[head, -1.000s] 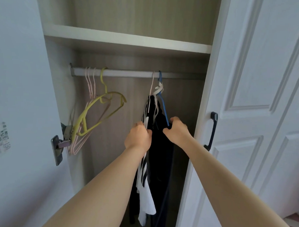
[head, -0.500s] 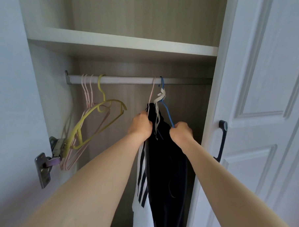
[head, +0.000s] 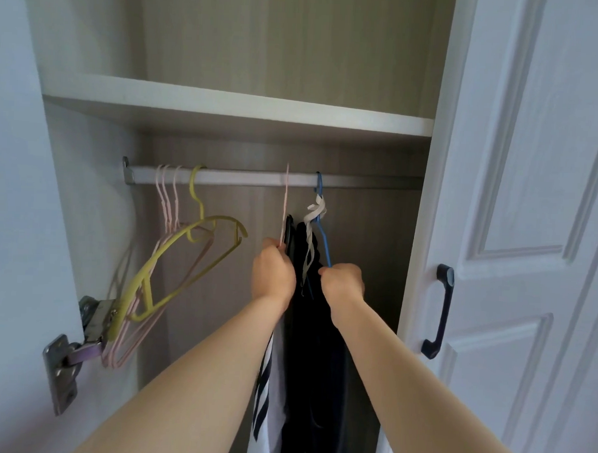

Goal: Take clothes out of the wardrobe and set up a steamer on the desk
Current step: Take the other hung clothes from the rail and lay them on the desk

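Inside the open wardrobe, two garments hang from the metal rail (head: 251, 178). A white and navy striped garment (head: 266, 389) hangs on a thin pink hanger (head: 285, 205), and my left hand (head: 273, 275) is closed around that hanger's lower part. To its right hangs a dark navy garment (head: 315, 364) on a blue hanger (head: 323, 227) with a pale strap knotted at its neck. My right hand (head: 343, 283) grips the blue hanger below the hook. The pink hook's tip rises slightly above the rail. No steamer or desk is in view.
Empty hangers, one yellow (head: 189, 266) and several pink (head: 166, 203), hang at the rail's left end. A shelf (head: 234, 103) runs above the rail. The left door with its hinge (head: 65, 360) stands open; the right white door has a black handle (head: 439, 314).
My view has tilted up and moved closer. Both hands have slid up the hangers, and the pink hanger's hook has lifted relative to the rail.
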`<state>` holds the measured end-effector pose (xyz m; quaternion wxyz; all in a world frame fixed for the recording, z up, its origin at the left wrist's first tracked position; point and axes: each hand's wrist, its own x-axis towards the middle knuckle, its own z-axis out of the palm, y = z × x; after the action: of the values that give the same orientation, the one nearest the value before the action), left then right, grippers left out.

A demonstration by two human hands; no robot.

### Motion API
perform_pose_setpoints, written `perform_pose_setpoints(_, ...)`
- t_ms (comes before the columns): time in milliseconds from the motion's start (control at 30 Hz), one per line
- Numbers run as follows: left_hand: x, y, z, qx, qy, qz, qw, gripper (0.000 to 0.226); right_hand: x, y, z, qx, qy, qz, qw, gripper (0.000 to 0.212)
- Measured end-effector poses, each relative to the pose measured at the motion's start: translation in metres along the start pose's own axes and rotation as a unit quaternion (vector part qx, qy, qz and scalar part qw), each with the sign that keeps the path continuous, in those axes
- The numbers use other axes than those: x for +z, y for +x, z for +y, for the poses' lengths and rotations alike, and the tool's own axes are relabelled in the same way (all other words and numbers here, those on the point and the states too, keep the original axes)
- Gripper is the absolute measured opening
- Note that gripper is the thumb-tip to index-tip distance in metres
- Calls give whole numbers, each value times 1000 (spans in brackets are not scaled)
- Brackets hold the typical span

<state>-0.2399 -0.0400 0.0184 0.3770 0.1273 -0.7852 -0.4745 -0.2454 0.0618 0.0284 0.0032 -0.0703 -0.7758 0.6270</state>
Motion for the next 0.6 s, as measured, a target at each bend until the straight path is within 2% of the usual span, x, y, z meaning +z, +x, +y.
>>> perform_pose_setpoints(167,-7,8,7,11,-7,10,1000,25,2,-10,-4,-54,-56,58,995,11)
perform_pose_setpoints(233,-10,8,12,24,-4,8,1000,26,2,-15,-12,-68,-59,75,993,15)
perform_pose_setpoints(400,-13,9,21,13,-32,27,999,27,2,-29,-31,-98,-39,76,991,15)
perform_pose_setpoints(500,-15,6,25,-10,-56,33,998,28,1,-36,-21,-114,-40,74,990,20)
perform_pose_setpoints(600,-19,-7,26,-13,-76,34,996,28,-3,-41,-1,-121,-25,80,989,15)
